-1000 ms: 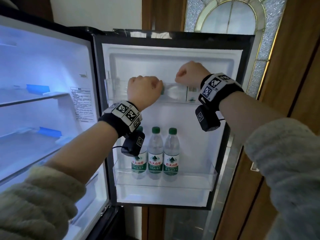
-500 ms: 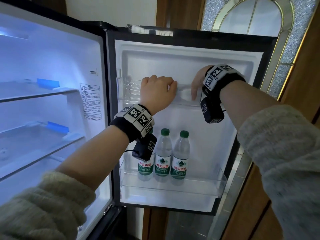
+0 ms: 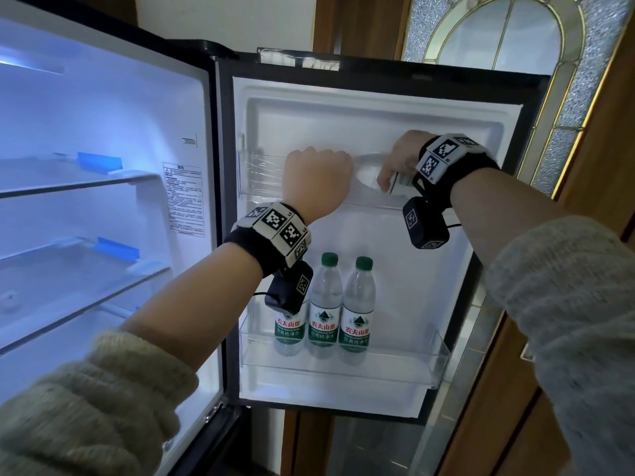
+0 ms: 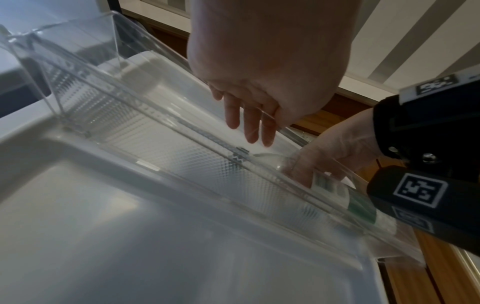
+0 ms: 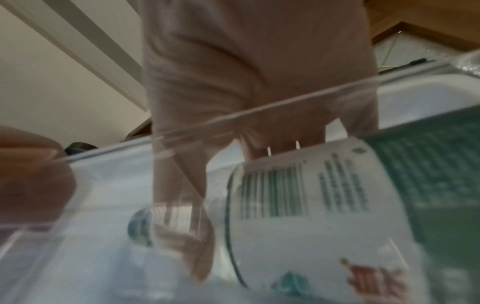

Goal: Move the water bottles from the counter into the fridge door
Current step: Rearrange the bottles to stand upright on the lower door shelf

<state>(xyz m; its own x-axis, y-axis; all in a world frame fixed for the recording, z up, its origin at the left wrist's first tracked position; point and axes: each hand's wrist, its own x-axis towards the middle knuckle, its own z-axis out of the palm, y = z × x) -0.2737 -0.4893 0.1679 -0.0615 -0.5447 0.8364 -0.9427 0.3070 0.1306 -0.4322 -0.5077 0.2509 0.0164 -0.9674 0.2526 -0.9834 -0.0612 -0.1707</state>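
A water bottle (image 3: 369,173) with a green-and-white label lies on its side in the fridge door's clear upper bin (image 3: 261,173). My right hand (image 3: 398,159) grips it around the label from above. The right wrist view shows those fingers (image 5: 272,131) curled over the bottle (image 5: 337,205), its cap pointing left. My left hand (image 3: 318,180) reaches over the bin's front rim just left of the bottle. In the left wrist view its fingers (image 4: 249,123) hang straight down inside the bin (image 4: 155,127) and hold nothing. There the right hand (image 4: 332,148) wraps the bottle (image 4: 330,187).
Three upright green-capped water bottles (image 3: 324,304) stand at the left of the lower door bin (image 3: 395,369), with free room to their right. The lit fridge interior with glass shelves (image 3: 86,180) is on the left. A wooden door (image 3: 601,166) stands behind the fridge door.
The right hand has lowered the bottle into the upper bin and now reaches down over the rim. The left hand has shifted along the rim and no longer covers the cap end.
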